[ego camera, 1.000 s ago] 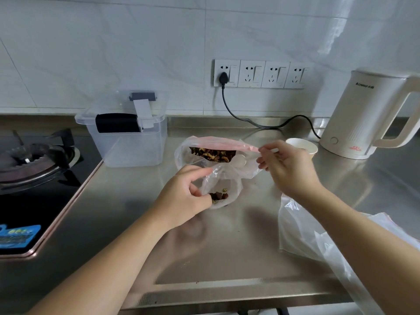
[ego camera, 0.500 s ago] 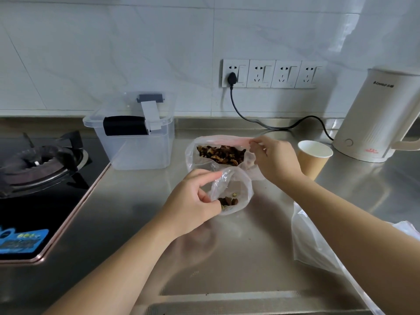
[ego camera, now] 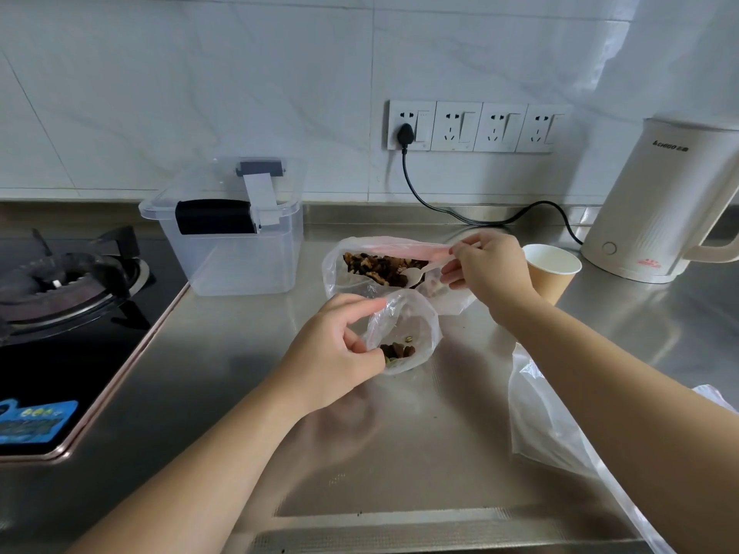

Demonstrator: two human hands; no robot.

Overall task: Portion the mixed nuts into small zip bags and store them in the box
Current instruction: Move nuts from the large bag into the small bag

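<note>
The task is in its early part. The small bag (ego camera: 404, 333) has only a few nuts at its bottom, so the first portion is not full, I think. The big bag (ego camera: 360, 269) holds most of the nuts (ego camera: 380, 265) and lies open on the counter (ego camera: 400, 433), just behind the small bag. The box (ego camera: 236, 249) stands at the back left, beside the stove (ego camera: 68, 281). Its lid is closed and through its clear walls I see no bag inside. So what is left: fill this bag, zip it, fill more bags, then put all of them in the box. More empty bags (ego camera: 560, 413) seem to lie at the right, partly under the right forearm.

The left hand (ego camera: 336, 353) is beside the small bag. Its thumb and index finger pinch the rim on the left side and keep the mouth wide open and facing up; the other fingers are curled under. The left forearm comes in from the lower left.

The right hand (ego camera: 488, 269) is higher and further back, at the right edge of the big bag. Its fingers pinch the handle of a white spoon (ego camera: 420, 273), and the bowl of the spoon lies on the nuts inside the big bag. Whether the spoon carries nuts I cannot tell. A paper cup (ego camera: 552, 269) stands just behind this hand, and a kettle (ego camera: 656, 209) is further right.
</note>
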